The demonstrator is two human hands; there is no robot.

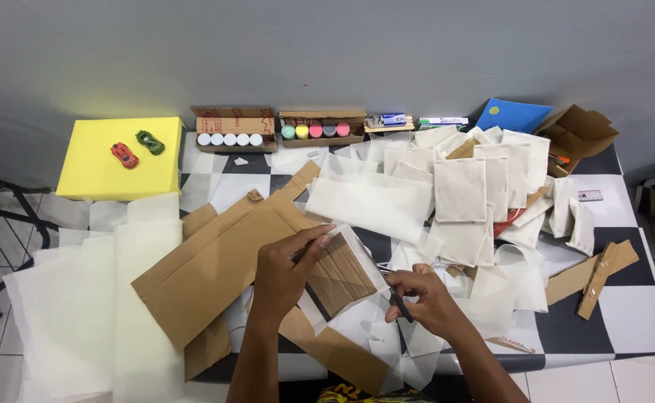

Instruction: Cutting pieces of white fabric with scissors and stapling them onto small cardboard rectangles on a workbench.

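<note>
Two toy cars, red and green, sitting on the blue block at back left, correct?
Not quite. The head view shows the red toy car and green toy car on a yellow block, not a blue one. The rest holds: it sits at the back left.

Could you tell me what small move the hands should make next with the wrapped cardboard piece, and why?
Probably bring the right hand, which grips a thin dark tool, up to the small brown cardboard piece in clear film. The left hand already steadies that piece at its top edge, and the tool sits just beside its right corner, not yet touching.
</note>
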